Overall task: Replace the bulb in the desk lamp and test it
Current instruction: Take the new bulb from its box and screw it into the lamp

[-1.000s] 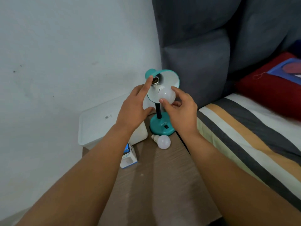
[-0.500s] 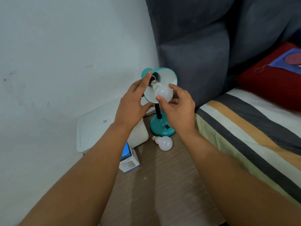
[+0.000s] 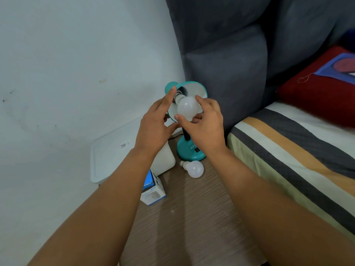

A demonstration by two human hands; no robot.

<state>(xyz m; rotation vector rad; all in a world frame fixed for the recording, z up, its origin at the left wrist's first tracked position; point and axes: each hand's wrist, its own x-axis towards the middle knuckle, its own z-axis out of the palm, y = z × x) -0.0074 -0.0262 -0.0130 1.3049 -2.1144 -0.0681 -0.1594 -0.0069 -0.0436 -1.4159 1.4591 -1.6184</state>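
We are steadying the lamp shade point(image 3: 199, 89) with our left hand point(image 3: 153, 125), fingers straight against its rim, so our right hand point(image 3: 205, 123) can pinch and twist the bulb point(image 3: 187, 108) into the socket. Below our wrists, the spare bulb point(image 3: 194, 168) is lying by the lamp base point(image 3: 189, 150).

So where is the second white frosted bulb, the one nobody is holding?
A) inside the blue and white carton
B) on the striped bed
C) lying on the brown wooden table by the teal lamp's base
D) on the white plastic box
C: the loose white frosted bulb lies on the brown wooden table, just in front of the teal lamp's round base.
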